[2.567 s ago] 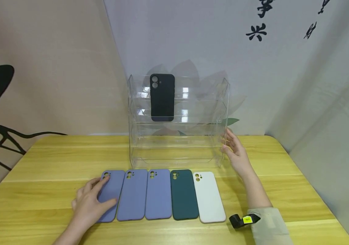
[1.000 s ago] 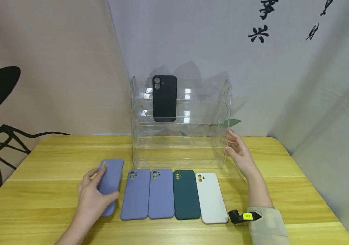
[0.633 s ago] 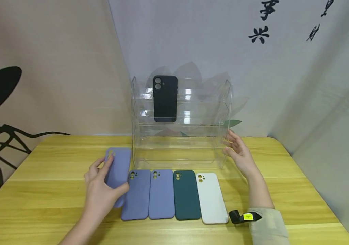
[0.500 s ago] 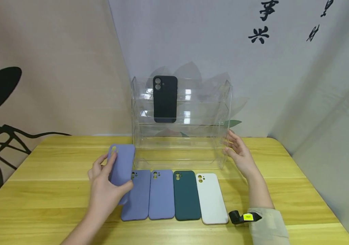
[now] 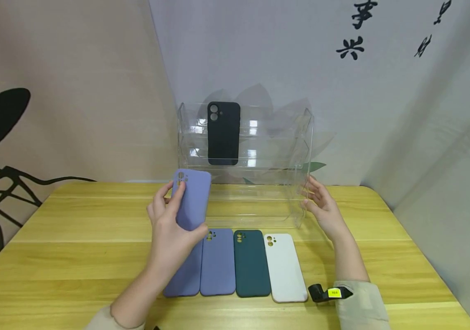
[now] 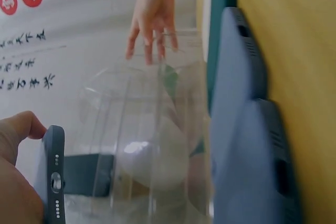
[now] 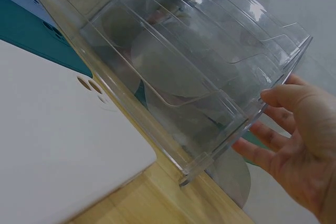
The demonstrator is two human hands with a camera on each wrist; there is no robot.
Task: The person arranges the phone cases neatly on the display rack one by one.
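Observation:
My left hand (image 5: 169,231) grips a lavender phone case (image 5: 195,197) by its sides, tilted up in front of the left part of a clear tiered display rack (image 5: 259,170). The case's bottom edge with its port and speaker holes faces the left wrist view. My right hand (image 5: 323,208) pinches the rack's right side panel, thumb on the near side, as the right wrist view shows. A black phone case (image 5: 224,137) leans on the rack's upper tier, left of centre. The rack's lower left is hidden behind the held case.
On the wooden table (image 5: 74,238), in a row before the rack, lie two lavender cases (image 5: 217,266), a dark green case (image 5: 252,263) and a white case (image 5: 286,270). My left arm overlaps the leftmost. A printed curtain (image 5: 259,50) hangs behind the table.
My left hand has picked the leftmost lavender case off the table and carried it up and right, toward the rack. The right hand keeps its place on the rack.

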